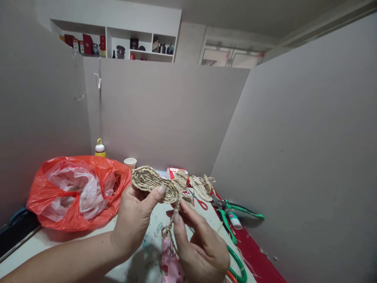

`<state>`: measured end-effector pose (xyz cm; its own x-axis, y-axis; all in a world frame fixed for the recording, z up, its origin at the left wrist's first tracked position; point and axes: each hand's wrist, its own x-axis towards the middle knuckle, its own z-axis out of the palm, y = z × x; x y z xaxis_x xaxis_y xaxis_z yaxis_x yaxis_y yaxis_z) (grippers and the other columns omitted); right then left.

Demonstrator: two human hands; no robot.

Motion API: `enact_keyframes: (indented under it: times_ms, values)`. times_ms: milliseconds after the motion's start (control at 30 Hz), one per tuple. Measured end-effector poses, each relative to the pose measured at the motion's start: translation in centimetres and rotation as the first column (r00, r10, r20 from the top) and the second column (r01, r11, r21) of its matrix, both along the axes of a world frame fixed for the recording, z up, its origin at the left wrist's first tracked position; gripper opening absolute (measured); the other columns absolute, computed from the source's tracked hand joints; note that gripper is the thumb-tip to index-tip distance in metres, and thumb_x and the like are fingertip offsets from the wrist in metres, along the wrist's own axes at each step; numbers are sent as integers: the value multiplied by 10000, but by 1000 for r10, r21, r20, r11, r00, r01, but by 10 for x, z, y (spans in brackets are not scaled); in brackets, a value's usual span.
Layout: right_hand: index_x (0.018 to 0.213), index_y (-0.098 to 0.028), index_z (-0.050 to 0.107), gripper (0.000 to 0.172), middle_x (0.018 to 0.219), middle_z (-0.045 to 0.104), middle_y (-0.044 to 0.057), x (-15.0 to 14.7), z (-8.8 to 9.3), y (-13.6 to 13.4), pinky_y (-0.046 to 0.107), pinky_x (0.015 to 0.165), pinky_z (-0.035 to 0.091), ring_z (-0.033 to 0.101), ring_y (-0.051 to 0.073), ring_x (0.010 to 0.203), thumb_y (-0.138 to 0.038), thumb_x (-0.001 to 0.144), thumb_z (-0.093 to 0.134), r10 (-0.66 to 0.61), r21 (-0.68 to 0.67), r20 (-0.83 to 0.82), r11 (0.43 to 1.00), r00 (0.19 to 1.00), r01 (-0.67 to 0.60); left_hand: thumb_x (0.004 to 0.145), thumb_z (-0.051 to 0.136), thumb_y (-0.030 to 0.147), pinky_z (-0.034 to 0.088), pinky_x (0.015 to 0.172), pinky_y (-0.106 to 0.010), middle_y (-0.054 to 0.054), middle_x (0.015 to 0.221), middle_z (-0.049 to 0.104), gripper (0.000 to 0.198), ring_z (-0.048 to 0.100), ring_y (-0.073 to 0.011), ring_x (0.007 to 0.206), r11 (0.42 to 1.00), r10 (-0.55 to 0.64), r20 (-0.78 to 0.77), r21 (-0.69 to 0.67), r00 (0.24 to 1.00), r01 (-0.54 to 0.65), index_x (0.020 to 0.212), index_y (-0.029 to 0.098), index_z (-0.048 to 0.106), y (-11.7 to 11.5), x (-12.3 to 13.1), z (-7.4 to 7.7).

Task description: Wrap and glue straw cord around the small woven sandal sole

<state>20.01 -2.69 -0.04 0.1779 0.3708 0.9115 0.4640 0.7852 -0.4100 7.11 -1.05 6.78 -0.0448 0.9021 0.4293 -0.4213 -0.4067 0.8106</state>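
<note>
A coiled sole of twisted straw cord (150, 181) is raised above the table. My left hand (132, 216) grips it from below, thumb pressed on its near face. My right hand (203, 247) pinches the straw cord (177, 206) just below the sole's right end. More of that cord hangs down to a pink piece (170, 259) with a worn, blotchy surface, whose kind I cannot make out. Green and orange loop handles (240, 267) show beside my right hand, partly covered by it.
On the left lies a red plastic bag (67, 220) by a yellow bottle (100, 151) and a paper cup (130, 162). Finished-looking straw soles (202, 188), red-handled scissors (202, 203), green-handled cutters (244, 208) and a white tube (235, 221) lie right. Grey partitions (165, 114) surround the table.
</note>
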Motion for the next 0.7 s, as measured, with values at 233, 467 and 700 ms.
enact_keyframes:
  times_ms: [233, 467, 700]
  values:
    - [1402, -270, 497, 650, 1111, 749, 76, -3, 0, 0, 319, 758, 622, 753, 203, 818, -37, 817, 655, -98, 34, 100, 995, 990, 95, 801, 725, 253, 497, 817, -241, 15, 882, 705, 93, 631, -113, 810, 997, 73, -35, 8, 997, -73, 809, 166, 692, 2, 8, 0]
    - [1256, -219, 618, 428, 986, 766, 60, -10, 1, 9, 231, 665, 624, 743, 167, 800, -132, 841, 674, 27, -129, -203, 990, 979, -54, 799, 723, 243, 509, 796, -235, 19, 856, 729, 82, 651, -122, 797, 993, 121, -20, 0, 992, -121, 852, 187, 694, 6, 22, -1]
    - [1130, -213, 678, 312, 1079, 738, 83, -5, 21, 17, 356, 869, 572, 705, 206, 946, -255, 822, 710, -12, -199, -413, 977, 911, -78, 801, 713, 244, 524, 823, -292, -25, 891, 741, 97, 665, -163, 817, 995, 89, -27, 57, 996, -87, 858, 166, 715, 5, 42, -2]
